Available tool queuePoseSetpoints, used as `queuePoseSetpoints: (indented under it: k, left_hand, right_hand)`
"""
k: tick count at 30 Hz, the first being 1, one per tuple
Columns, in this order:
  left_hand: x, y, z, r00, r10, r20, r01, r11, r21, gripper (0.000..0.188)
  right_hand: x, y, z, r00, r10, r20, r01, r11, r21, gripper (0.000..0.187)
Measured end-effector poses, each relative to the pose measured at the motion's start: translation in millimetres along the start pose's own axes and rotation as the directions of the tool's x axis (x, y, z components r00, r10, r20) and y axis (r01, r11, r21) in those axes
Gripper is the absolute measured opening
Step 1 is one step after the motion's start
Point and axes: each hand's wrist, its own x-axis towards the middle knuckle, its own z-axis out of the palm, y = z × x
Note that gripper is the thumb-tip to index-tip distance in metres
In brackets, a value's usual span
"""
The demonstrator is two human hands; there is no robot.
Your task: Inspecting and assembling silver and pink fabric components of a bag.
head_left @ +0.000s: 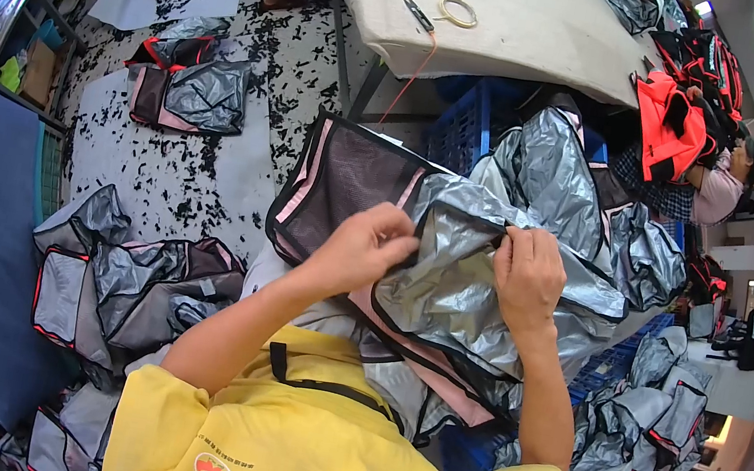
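Fingers of the right hand (529, 278) are pinched together on the dark-bound edge of a silver-lined bag (458, 311); those of the left hand (362, 245) curl beside its left part, and whether they grip the cloth cannot be told. That bag lies spread before the person's yellow shirt (305, 459), silver lining up, with a dark mesh panel (360, 184) reaching toward the far left. Beyond it, a blue crate (461, 131) stands by the pale table (524, 33); silver pieces (548, 168) cover its right side, so whether they lie in it or over it is unclear. Another blue crate (606, 367) at right shows only slivers between heaped silver bags (637, 421). At far left, a dark shelf (58, 19) holds brown cardboard (38, 73) and something bright green (8, 73), too small to identify. Far right, a red-orange piece (671, 124) partly hides a co-worker (720, 189).
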Motion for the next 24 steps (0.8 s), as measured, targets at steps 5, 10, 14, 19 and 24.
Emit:
queuePoseSetpoints:
  k: [5, 10, 14, 19, 24]
  left_hand:
    - [6.5, 1.4, -25.0, 0.953, -0.269, 0.138, 0.300, 0.902, -0.312, 0.013]
    - [6.6, -7.8, -24.8, 0.926, -0.355, 0.132, 0.375, 0.812, -0.447, 0.012]
    - [10.4, -14.5, -23.6, 0.905, -0.389, 0.172, 0.425, 0.814, -0.395, 0.016]
    - [6.4, -38.5, -21.3, 0.919, -0.394, -0.017, 0.364, 0.864, -0.349, 0.015]
    - [-3.0, -40.2, -8.0, 0.942, -0.159, -0.296, 0.148, 0.987, -0.060, 0.019]
  right_hand:
    - [-0.3, 3.7, 13.5, 0.998, 0.027, 0.052, -0.028, 0.999, 0.026, 0.016]
    - [1.9, 3.0, 18.9, 0.997, 0.037, 0.073, -0.040, 0.998, 0.044, 0.014]
    - [-2.8, 18.1, -2.5, 0.992, 0.102, 0.075, -0.104, 0.995, 0.012, 0.014]
    - [-22.8, 62.8, -79.0, 0.941, 0.332, -0.060, -0.336, 0.938, -0.086, 0.017]
    - [-58.5, 87.6, -135.6, 0.852, 0.503, -0.144, -0.514, 0.856, -0.053, 0.015]
